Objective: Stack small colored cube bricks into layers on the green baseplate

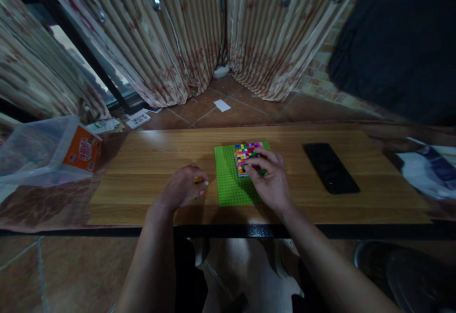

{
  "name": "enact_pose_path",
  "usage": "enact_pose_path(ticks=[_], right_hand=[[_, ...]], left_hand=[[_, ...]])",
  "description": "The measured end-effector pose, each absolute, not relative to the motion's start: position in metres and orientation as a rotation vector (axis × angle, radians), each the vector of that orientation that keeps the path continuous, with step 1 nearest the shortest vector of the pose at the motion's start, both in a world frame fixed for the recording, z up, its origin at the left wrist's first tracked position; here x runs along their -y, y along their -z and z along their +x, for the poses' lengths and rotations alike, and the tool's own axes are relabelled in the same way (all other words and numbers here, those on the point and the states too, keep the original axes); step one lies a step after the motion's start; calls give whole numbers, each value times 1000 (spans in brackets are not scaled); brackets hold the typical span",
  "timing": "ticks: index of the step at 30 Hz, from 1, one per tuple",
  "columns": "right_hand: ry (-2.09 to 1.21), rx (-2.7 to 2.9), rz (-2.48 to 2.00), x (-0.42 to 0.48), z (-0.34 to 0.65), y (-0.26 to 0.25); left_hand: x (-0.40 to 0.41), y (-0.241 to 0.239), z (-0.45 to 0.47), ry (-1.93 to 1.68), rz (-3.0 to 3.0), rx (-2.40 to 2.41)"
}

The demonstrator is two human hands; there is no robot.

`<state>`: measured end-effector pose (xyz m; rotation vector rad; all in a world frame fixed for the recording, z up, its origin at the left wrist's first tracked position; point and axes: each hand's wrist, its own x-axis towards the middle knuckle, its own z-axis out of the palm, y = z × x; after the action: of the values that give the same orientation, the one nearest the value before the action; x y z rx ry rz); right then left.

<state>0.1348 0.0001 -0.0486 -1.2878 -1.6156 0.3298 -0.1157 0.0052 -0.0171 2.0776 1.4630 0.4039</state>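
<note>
A green studded baseplate lies on the wooden table. On it stands a low block of many-coloured toy bricks, its right part hidden by my right hand. The thumb and index finger of that hand come together at the block's top, near its front left corner; whatever is between them is too small to make out. To the left of the baseplate, my left hand is curled just above the table. Small loose toy bricks, yellow, white and pink, show at its fingertips.
A black phone lies on the table at the right. On the floor to the left is a clear plastic box with an orange label. Curtains hang behind, and a white paper lies on the tiles.
</note>
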Motion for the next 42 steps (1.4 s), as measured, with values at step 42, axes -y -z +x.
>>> enact_pose_path(ticks=[42], right_hand=[[-275, 1734, -1310, 5, 127, 42]], left_hand=[[-8, 46, -16, -1242, 1397, -1258]])
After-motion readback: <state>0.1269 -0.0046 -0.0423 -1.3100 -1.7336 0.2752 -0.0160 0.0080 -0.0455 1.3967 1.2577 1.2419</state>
